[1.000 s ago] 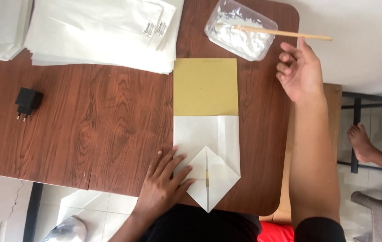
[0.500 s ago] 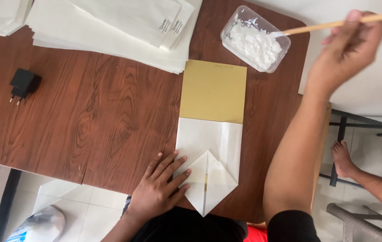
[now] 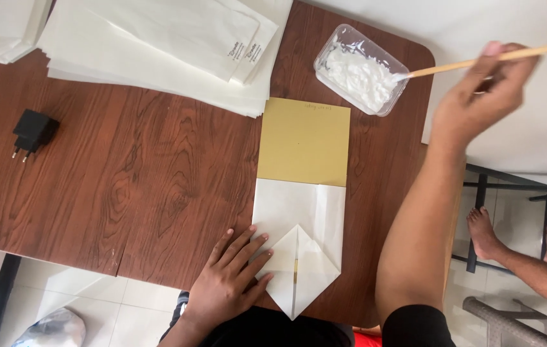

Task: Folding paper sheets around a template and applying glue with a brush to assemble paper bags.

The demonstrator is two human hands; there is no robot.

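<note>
Low in the frame, just left of centre, the left hand lies flat with fingers spread, grasping nothing, its fingertips pressing on the left edge of the white folded paper bag, whose pointed bottom flap juts over the near edge of the dark wooden table. A mustard-yellow card sheet sticks out of the bag's upper end.

At the upper right, the right hand is clenched around a thin wooden stick. The stick runs leftward from the grip, and its tip dips into white paste in a clear plastic tub at the table's far right corner.

A stack of white paper bags fills the upper left, and a black plug adapter lies at the left.
</note>
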